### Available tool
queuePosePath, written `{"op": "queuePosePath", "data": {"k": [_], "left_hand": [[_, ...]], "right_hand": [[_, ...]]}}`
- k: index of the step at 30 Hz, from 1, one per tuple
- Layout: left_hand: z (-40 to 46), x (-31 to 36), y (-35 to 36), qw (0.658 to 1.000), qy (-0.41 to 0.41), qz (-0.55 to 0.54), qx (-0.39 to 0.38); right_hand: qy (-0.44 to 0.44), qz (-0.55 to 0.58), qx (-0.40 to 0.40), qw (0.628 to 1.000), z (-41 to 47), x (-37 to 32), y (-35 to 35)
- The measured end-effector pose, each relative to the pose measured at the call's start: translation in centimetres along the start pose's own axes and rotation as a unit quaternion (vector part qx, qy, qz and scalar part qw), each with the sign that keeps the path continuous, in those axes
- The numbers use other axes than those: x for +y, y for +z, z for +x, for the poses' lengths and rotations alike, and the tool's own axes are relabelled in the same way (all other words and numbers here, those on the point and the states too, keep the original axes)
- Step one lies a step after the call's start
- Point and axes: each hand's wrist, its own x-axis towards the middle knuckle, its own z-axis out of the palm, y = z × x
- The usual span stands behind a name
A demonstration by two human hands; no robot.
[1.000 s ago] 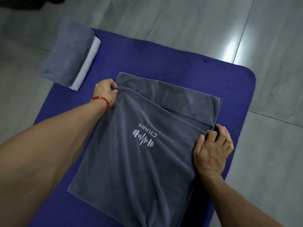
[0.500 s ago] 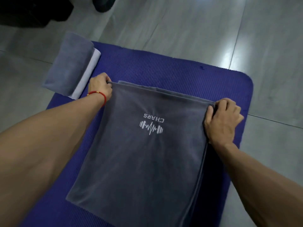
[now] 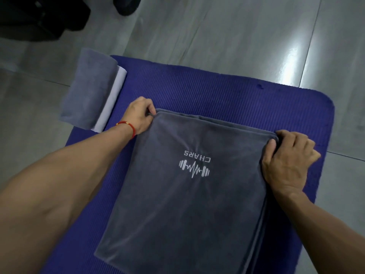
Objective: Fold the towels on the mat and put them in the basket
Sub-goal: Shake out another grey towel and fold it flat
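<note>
1. Grey towel (image 3: 187, 194): soft, short-pile cloth, folded into a near-rectangular panel lying flat on the mat. White stitched logo (image 3: 194, 168) reading "CHARS" with a barbell-and-pulse mark faces up, inverted to the wearer. Layered edges show along the towel's right side.
2. Mat (image 3: 217, 95): purple, finely ribbed foam with rounded corners, lying on the floor.
3. Left hand (image 3: 141, 117): fingers curled, pinching the towel's far left corner. A red cord bracelet (image 3: 128, 126) sits at the wrist.
4. Right hand (image 3: 288, 161): thumb and curled fingers gripping the far right corner.
5. Change from one second ago: the upper layer, then short of the far edge with the under layer exposed, now lies drawn up level with it; the creases have smoothed out.
6. Folded towel (image 3: 88, 88): grey over a white layer, at the mat's far left corner, overhanging onto the floor, near the left hand but apart from it.
7. Open room: bare mat beyond the towel's far edge and a narrow strip to its right.
8. Floor (image 3: 217, 32): glossy grey tile; dark blurred objects at far left, not identifiable.
</note>
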Motion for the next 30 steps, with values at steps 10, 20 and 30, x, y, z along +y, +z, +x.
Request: {"op": "queuePosePath", "data": {"k": [10,20,30], "left_hand": [[-13.3,4.6,-3.8,0.988,-0.077,-0.091,0.101],[-36.9,3.5,-14.5,0.970,-0.135,-0.153,0.132],[-58.2,1.2,-22.0,0.889,-0.256,-0.240,0.295]], "right_hand": [[-0.072,0.057,-0.065,0.994,-0.1,1.6,-0.7],[-0.185,0.198,-0.193,0.943,-6.3,-2.9,-19.4],[-0.426,0.225,-0.157,0.862,-9.1,-17.2,-34.4]]}}
